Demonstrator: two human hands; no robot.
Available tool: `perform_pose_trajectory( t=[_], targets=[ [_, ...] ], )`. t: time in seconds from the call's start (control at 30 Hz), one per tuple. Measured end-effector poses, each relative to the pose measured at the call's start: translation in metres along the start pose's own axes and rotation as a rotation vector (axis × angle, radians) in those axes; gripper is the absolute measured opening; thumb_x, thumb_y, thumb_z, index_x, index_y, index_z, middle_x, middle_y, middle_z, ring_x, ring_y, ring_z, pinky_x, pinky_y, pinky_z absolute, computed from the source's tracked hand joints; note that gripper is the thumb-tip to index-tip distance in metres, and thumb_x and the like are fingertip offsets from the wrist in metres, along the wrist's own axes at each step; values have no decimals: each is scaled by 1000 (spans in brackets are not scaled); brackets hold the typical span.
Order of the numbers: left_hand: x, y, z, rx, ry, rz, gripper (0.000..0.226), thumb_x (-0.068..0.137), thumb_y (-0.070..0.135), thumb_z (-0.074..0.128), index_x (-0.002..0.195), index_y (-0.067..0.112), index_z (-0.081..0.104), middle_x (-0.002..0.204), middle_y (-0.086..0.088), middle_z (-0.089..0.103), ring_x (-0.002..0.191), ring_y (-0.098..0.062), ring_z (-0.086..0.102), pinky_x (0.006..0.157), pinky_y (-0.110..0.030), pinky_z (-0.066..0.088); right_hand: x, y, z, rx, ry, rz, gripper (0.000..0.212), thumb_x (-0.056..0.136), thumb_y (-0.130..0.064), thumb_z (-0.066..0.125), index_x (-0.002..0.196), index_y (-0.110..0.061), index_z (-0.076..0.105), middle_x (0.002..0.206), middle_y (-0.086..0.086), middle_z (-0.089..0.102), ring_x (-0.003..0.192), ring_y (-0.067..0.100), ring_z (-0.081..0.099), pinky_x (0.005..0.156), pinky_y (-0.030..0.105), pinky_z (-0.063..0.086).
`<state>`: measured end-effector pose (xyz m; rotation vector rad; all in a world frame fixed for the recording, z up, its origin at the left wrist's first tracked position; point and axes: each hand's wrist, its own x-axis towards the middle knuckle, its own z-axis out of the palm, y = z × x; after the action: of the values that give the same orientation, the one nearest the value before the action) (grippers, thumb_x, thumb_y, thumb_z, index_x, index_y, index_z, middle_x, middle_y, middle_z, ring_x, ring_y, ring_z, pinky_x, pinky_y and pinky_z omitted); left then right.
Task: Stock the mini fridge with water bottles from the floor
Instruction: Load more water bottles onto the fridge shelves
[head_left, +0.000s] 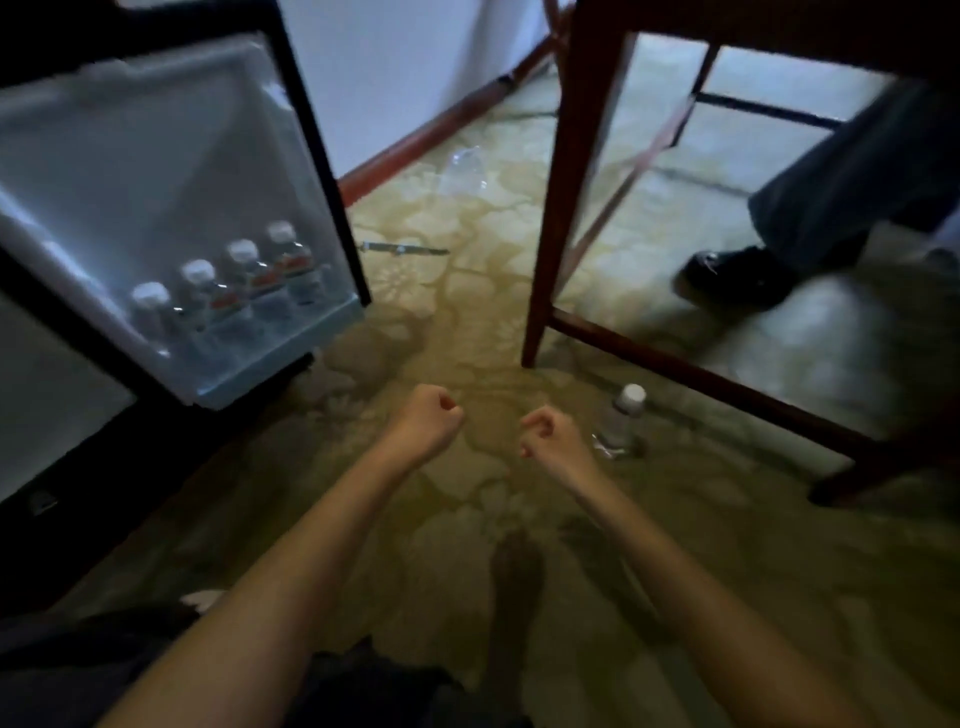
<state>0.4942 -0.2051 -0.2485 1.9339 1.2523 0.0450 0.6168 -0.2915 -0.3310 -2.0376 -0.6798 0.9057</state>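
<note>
I hold left hand (427, 422) and right hand (551, 435) curled, empty, mid-frame. Clear white-capped plastic water bottle (621, 422) stands on floor (467, 322) just right of them, unstocked; four bottles (244, 278) occupy white fridge-door shelf (291, 347), upper left.

A patterned carpet (467, 291) meets a white wall (395, 62) at a red-brown baseboard (431, 137), a thin strap (402, 249) lies on it, and a wooden frame (558, 208) stands at right, with a black shoe (737, 278) and trouser leg (852, 176) beyond.
</note>
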Motion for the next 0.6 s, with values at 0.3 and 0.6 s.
perform_pose_trajectory(
  t=[0.3, 0.6],
  targets=[
    [15, 32, 115, 137, -304, 11, 26, 91, 13, 48, 69, 7, 58, 68, -7, 53, 61, -17, 49, 59, -26, 41, 66, 105, -90, -335, 190, 99, 67, 89, -10, 52, 147, -16, 19, 157, 10, 6, 142, 32, 21, 112, 46, 32],
    [29, 25, 118, 110, -276, -21, 21, 89, 12, 49, 81, -1, 64, 84, -22, 61, 81, -29, 60, 69, -26, 39, 109, 132, -100, -512, 68, 121, 73, 89, -10, 52, 149, -16, 10, 153, 16, 13, 136, 38, 29, 108, 41, 31]
  ],
)
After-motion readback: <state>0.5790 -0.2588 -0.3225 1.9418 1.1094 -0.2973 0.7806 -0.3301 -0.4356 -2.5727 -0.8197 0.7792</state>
